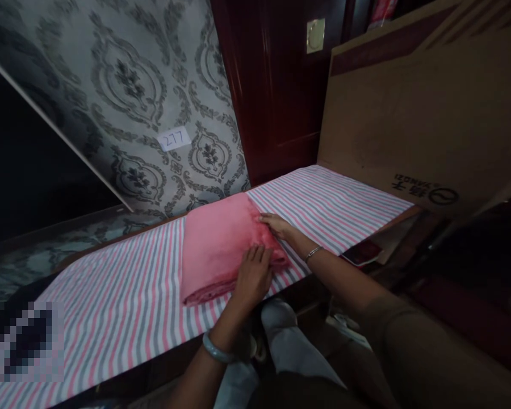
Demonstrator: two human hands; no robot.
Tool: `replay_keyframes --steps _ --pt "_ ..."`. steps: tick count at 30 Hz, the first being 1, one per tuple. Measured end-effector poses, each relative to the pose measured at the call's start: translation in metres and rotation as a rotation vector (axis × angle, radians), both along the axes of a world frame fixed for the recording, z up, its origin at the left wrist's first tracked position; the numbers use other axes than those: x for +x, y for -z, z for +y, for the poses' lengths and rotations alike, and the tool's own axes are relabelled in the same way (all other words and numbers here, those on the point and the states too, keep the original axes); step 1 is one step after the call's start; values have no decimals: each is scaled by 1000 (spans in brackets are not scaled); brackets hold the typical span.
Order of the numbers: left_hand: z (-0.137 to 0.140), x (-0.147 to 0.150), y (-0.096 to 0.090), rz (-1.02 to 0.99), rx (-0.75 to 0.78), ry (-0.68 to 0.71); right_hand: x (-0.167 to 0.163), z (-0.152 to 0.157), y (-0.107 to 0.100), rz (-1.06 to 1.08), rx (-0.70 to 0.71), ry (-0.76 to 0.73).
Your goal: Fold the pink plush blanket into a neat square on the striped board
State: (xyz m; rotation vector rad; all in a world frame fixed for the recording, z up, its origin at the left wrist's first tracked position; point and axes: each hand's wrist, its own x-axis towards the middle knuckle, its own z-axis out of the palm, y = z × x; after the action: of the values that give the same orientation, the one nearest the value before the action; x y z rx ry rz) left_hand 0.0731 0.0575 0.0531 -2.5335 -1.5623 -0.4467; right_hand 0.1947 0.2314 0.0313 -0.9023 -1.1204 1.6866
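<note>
A folded pink blanket (221,238) lies on the striped cloth in front of me, with a deeper red, plush-looking side showing along its right end. My left hand (254,272), with a pale bangle on the wrist, is at the front right corner, its fingers bent over the red edge. My right hand (276,226), wearing a thin silver bangle, grips the far part of that same end. Both thumbs are largely hidden. At the front, the stacked layers of the fold are visible.
The striped cloth (123,295) covers a long narrow surface. A large cardboard box (421,108) stands at its right end. Behind are patterned wallpaper with a paper marked 277 (174,138) and a dark red door (276,74). A dark screen-like panel (29,153) is at left.
</note>
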Motion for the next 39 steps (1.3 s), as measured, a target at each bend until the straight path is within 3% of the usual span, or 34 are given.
replay_keyframes --steps 3,7,10,12,15,19,21,25,30,33,35,39 --pt "-4 -26 -19 -102 17 -23 2 -8 -4 -3 25 -76" --pt "-6 -72 -44 -100 63 -330 1 -21 -10 -46 244 -112" --pt "-9 -97 -44 -87 44 -504 2 -22 -13 -164 364 21" --pt "-11 -107 -33 -83 -8 -525 5 -20 -11 -240 327 97" --pt "-11 -116 -8 -104 -71 -463 12 -20 -5 -291 203 104" --pt "-10 -127 15 -167 -32 -399 23 -32 -2 -239 83 39" --pt "-10 -130 18 -186 -26 -394 28 -43 -3 -250 86 24" --pt "-10 -129 17 -186 -41 -405 33 -63 2 -235 242 -23" --pt "-18 -125 11 -180 18 -438 40 -77 16 -218 154 61" --pt "-33 -114 3 -213 266 -402 51 -90 22 -280 266 202" --pt "-45 -97 1 -223 411 -286 58 -104 27 -334 419 267" --pt "-56 -49 11 -182 444 18 64 -131 33 -468 735 355"
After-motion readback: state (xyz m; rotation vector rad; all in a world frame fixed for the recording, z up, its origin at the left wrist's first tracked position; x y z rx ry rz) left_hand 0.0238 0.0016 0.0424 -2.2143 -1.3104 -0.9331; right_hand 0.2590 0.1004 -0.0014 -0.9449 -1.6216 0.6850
